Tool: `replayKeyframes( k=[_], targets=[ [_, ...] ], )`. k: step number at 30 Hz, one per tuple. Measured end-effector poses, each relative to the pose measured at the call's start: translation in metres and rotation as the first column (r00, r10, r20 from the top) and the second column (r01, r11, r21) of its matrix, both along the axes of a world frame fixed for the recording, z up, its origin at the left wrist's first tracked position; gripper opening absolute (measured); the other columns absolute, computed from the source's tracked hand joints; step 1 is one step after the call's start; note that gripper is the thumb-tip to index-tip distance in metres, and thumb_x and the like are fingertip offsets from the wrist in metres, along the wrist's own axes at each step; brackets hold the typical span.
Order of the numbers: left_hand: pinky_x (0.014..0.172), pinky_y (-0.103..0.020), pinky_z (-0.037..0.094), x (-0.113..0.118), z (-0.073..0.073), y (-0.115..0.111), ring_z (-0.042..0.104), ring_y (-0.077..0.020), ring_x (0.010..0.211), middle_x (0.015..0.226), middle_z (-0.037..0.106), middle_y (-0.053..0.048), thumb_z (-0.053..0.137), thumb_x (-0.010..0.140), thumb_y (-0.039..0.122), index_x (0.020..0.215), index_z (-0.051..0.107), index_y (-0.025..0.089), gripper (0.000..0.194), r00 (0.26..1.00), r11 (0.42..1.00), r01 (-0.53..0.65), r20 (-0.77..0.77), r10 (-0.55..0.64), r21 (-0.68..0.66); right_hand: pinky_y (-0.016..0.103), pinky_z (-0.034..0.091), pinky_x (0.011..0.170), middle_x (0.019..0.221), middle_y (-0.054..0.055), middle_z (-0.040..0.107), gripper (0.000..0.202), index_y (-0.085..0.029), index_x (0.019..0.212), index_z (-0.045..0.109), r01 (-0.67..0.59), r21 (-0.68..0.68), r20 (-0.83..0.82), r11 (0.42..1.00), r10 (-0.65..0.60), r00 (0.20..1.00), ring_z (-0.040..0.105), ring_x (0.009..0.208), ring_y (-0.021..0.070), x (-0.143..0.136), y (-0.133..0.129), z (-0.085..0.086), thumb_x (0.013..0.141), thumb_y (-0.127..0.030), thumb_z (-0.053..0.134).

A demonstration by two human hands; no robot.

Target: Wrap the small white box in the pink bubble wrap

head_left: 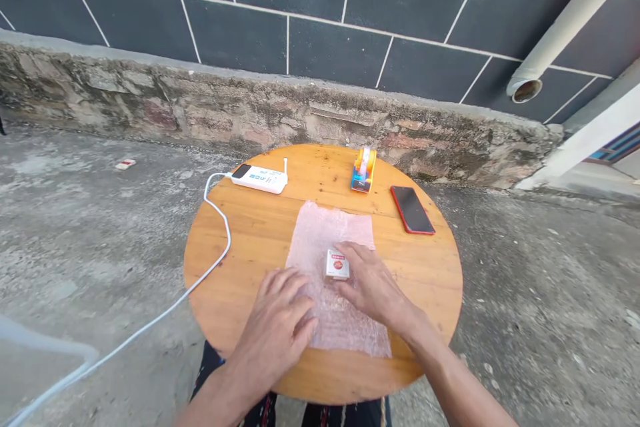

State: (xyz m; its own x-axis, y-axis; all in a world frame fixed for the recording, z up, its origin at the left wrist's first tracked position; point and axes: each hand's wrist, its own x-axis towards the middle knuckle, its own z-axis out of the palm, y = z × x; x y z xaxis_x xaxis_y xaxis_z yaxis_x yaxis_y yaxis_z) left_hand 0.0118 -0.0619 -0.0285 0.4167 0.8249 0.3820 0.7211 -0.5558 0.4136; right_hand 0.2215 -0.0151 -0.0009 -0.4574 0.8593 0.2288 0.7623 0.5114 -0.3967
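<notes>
A small white box with red print sits on a sheet of pink bubble wrap, roughly at its middle. From the right, my right hand grips the box, its index finger at the far edge and thumb at the near corner. To the left of the box, my left hand is over the left edge of the wrap, fingers loosely bent and apart, holding nothing. Whether its fingertips press on the sheet is hard to tell.
On the round wooden table are a white power bank with a cable, an orange and blue tape dispenser and a red-edged phone. Behind stands a stone-based wall with a drainpipe.
</notes>
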Motion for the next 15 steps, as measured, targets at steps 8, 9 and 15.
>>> replayKeyframes(
  k=[8, 9, 15],
  targets=[
    [0.101, -0.052, 0.035, -0.004, -0.013, 0.004, 0.048, -0.0281, 0.114, 0.115, 0.060, -0.006, 0.058, 0.078, 0.016, 0.082, 0.065, 0.022, 0.010, 0.999, 0.998, -0.010, 0.036, 0.012, -0.057, 0.045, 0.046, 0.094, 0.122, 0.011, 0.062, 0.052, -0.021, 0.130, 0.048, 0.380, 0.024, -0.058, 0.925, -0.379, 0.924, 0.058, 0.111, 0.0287, 0.103, -0.014, -0.003, 0.082, -0.039, 0.058],
    [0.100, -0.052, 0.035, -0.004, -0.012, 0.004, 0.047, -0.0280, 0.114, 0.116, 0.059, -0.006, 0.057, 0.079, 0.016, 0.084, 0.065, 0.022, 0.011, 0.999, 0.999, -0.024, 0.042, 0.026, -0.048, 0.045, 0.047, 0.092, 0.120, 0.011, 0.063, 0.052, -0.020, 0.129, 0.049, 0.406, 0.019, -0.024, 0.914, -0.405, 0.914, 0.059, 0.110, 0.0292, 0.119, -0.017, -0.005, 0.081, -0.040, 0.058],
    [0.100, -0.048, 0.038, 0.000, -0.005, 0.005, 0.045, -0.0279, 0.118, 0.124, 0.054, -0.008, 0.052, 0.083, 0.015, 0.094, 0.063, 0.020, 0.016, 0.998, 0.999, -0.047, 0.032, 0.047, 0.005, 0.052, 0.038, 0.101, 0.136, 0.011, 0.051, 0.045, -0.024, 0.126, 0.053, 0.423, 0.229, -0.034, 0.877, -0.427, 0.904, 0.048, 0.124, 0.0315, 0.119, -0.036, -0.007, 0.085, -0.042, 0.056]
  ],
)
